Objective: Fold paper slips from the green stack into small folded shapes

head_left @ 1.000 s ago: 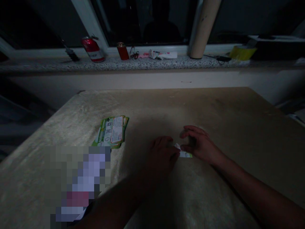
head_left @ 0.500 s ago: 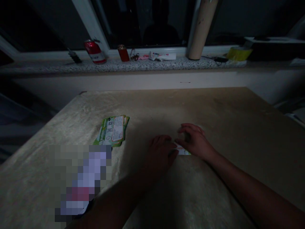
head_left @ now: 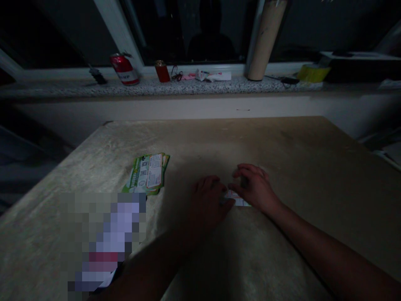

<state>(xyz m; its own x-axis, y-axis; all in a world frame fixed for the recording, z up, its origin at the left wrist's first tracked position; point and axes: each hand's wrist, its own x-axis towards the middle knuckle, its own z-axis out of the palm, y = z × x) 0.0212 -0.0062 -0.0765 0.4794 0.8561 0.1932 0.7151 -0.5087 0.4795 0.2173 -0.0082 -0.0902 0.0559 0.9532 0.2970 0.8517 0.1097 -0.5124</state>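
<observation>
See small printed paper (head_left: 239, 201) on bench (head_left: 200, 136), between left hand (head_left: 209, 198) and right hand (head_left: 254, 187), partly covered by both. Can't tell left hand's grip in shadow; see right hand curled, thumb and fingers apart, thumb over paper's far edge. Also see stacked green cards (head_left: 153, 171) apart from left hand, on its left

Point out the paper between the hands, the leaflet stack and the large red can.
Paper (head_left: 242, 201): head view, printed face.
Leaflet stack (head_left: 147, 174): head view, top face.
Large red can (head_left: 123, 68): head view, side.
</observation>
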